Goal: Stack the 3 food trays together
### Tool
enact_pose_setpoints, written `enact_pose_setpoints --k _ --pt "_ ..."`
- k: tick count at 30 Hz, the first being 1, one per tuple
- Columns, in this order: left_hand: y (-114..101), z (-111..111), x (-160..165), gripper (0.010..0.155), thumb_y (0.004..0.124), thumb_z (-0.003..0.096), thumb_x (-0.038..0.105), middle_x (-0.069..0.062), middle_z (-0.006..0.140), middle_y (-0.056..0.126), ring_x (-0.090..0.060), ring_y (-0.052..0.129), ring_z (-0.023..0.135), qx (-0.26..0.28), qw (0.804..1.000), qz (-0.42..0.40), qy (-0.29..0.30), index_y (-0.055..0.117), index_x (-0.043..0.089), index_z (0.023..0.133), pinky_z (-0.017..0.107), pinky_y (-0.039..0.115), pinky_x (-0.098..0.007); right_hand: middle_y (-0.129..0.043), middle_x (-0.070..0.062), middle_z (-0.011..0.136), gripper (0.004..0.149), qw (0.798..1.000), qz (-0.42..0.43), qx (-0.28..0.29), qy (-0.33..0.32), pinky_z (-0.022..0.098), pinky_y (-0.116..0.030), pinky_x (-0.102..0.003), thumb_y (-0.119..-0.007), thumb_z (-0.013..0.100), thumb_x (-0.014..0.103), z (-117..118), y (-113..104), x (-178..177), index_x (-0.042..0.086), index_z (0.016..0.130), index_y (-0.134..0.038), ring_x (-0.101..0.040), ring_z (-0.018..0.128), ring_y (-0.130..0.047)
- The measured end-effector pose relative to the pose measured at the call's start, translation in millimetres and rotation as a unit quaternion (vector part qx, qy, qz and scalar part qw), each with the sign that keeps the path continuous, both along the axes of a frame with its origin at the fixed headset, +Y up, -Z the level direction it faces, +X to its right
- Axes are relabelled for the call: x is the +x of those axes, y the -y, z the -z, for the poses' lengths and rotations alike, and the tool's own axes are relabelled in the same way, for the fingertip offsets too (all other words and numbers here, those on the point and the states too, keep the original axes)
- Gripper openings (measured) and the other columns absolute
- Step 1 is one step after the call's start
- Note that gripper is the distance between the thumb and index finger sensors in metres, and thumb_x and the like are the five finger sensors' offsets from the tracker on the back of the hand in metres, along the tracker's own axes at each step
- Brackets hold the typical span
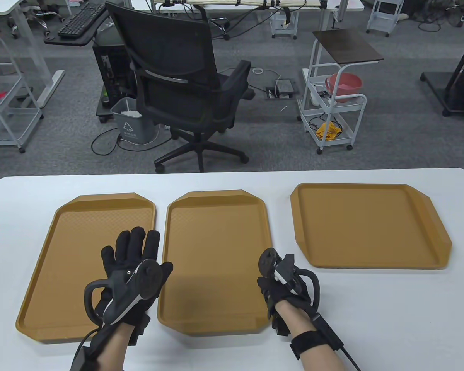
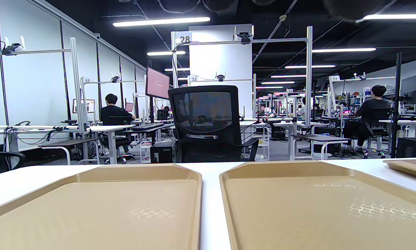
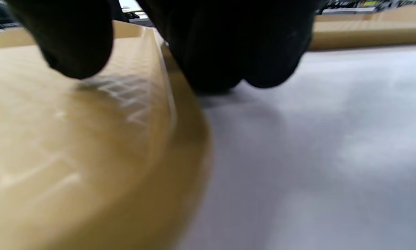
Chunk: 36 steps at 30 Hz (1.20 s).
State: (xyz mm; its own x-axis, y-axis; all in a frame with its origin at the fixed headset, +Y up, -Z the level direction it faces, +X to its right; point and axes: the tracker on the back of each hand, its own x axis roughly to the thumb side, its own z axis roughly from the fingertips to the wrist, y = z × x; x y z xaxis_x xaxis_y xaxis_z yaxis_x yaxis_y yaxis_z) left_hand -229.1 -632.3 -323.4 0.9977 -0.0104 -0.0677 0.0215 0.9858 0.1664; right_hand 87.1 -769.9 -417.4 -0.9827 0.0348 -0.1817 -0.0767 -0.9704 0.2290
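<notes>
Three tan plastic food trays lie flat and unstacked on the white table (image 1: 232, 176); I take the middle tray (image 1: 216, 232) as landmark. The left tray (image 1: 77, 239) lies just beside its left rim, parallel, with a narrow strip of table between; the right tray (image 1: 371, 226) sits well apart on the other side, turned crosswise.

Each tray is a shallow rectangle with clipped corners, a raised sloping rim and a waffle-textured floor. I judge them stiff, light and smooth-walled, so somewhat slippery to a gloved pinch; the rim of a long side looks the best hold, thumb inside, fingers under the lip.

My right hand (image 1: 284, 286) is at the middle tray's right rim. In the right wrist view the thumb (image 3: 76, 41) hangs over the tray floor and the fingers (image 3: 235, 45) reach the table outside the rim, bracketing it; whether they already grasp I cannot tell. My left hand (image 1: 133, 270) hovers over the left tray's right edge, fingers spread, holding nothing.
</notes>
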Motion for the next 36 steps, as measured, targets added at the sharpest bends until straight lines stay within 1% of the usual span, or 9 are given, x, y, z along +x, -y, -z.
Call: enact_pose_setpoints --k 6,11,15,18,22,25,29,32,36 --pt "-0.2 -0.1 -0.4 0.08 0.058 0.0468 0.07 0.004 0.127 0.023 -0.032 0.035 0.122 -0.002 1.0 -0.002 0.0 0.025 0.042 0.114 0.084 0.035 -0.065 -0.083 -0.011 0.082 0.064 0.997 0.053 -0.01 0.056 0.047 -0.084 -0.035 -0.082 0.05 0.036 9.2 -0.4 12.9 0.014 0.105 -0.058 -0.014 0.059 -0.094" --pt "-0.4 -0.1 -0.3 0.079 0.058 0.047 0.07 0.004 0.127 0.025 -0.032 0.037 0.122 0.002 1.0 0.0 0.001 0.026 0.043 0.114 0.084 0.037 -0.065 -0.088 -0.012 0.081 0.066 0.984 0.152 -0.049 0.076 0.048 -0.085 -0.037 -0.084 0.05 0.037 15.2 -5.2 28.1 0.011 0.105 -0.059 -0.015 0.057 -0.096" --pt "-0.6 -0.3 -0.5 0.079 0.058 0.0469 0.07 0.004 0.127 0.025 -0.031 0.037 0.122 0.002 1.0 -0.003 0.003 0.026 0.043 0.114 0.084 0.037 -0.065 -0.084 -0.009 0.079 0.066 0.938 0.308 -0.113 0.114 0.05 -0.082 -0.039 -0.08 0.051 0.039 19.2 -2.3 45.4 0.01 0.106 -0.056 -0.015 0.056 -0.092" --pt "-1.2 -0.3 -1.8 0.079 0.058 0.047 0.07 0.003 0.127 0.026 -0.029 0.042 0.122 0.003 1.0 -0.006 0.003 0.026 0.043 0.114 0.085 0.039 -0.064 -0.083 -0.008 0.077 0.065 0.906 0.373 -0.165 0.113 0.051 -0.08 -0.041 -0.079 0.051 0.037 19.9 0.9 51.5 0.009 0.105 -0.057 -0.016 0.057 -0.09" --pt "-1.1 0.0 -3.3 0.079 0.059 0.047 0.069 0.003 0.127 0.027 -0.029 0.043 0.121 0.001 1.0 -0.012 0.003 0.026 0.042 0.114 0.085 0.04 -0.064 -0.082 -0.006 0.075 0.052 0.861 0.452 -0.206 0.103 0.053 -0.079 -0.043 -0.078 0.053 0.036 16.5 5.7 52.6 0.017 0.1 -0.067 -0.017 0.057 -0.089" --pt "-1.4 -0.7 -3.0 0.079 0.059 0.0471 0.069 0.003 0.127 0.026 -0.029 0.042 0.121 0.002 1.0 -0.01 0.002 0.026 0.043 0.114 0.085 0.04 -0.064 -0.079 -0.005 0.079 0.048 0.856 0.465 -0.2 0.107 0.056 -0.077 -0.045 -0.078 0.053 0.037 13.7 3.9 53.5 0.021 0.098 -0.07 -0.02 0.064 -0.087" --pt "-2.1 -1.7 -1.8 0.079 0.058 0.0469 0.07 0.003 0.127 0.026 -0.03 0.042 0.121 0.004 1.0 -0.009 0.005 0.026 0.043 0.114 0.085 0.04 -0.064 -0.069 -0.021 0.099 0.049 0.851 0.475 -0.202 0.098 0.058 -0.078 -0.048 -0.078 0.054 0.038 11.6 -0.6 54.0 0.022 0.099 -0.07 -0.038 0.079 -0.087" --pt "-2.3 -1.8 -2.2 0.079 0.058 0.0469 0.07 0.003 0.127 0.026 -0.03 0.042 0.121 0.005 1.0 -0.01 0.006 0.026 0.043 0.114 0.085 0.04 -0.064 -0.082 -0.022 0.091 0.049 0.85 0.479 -0.206 0.081 0.048 -0.086 -0.039 -0.077 0.054 0.034 10.4 -3.4 51.9 0.015 0.099 -0.067 -0.029 0.067 -0.099" --pt "-2.6 -1.8 -3.2 0.079 0.058 0.0469 0.069 0.003 0.127 0.027 -0.03 0.042 0.121 0.003 1.0 -0.013 0.005 0.026 0.043 0.114 0.085 0.04 -0.064 -0.09 -0.016 0.08 0.049 0.868 0.457 -0.192 0.041 0.038 -0.089 -0.03 -0.076 0.054 0.036 7.5 -8.6 46.8 0.011 0.095 -0.067 -0.021 0.054 -0.103"
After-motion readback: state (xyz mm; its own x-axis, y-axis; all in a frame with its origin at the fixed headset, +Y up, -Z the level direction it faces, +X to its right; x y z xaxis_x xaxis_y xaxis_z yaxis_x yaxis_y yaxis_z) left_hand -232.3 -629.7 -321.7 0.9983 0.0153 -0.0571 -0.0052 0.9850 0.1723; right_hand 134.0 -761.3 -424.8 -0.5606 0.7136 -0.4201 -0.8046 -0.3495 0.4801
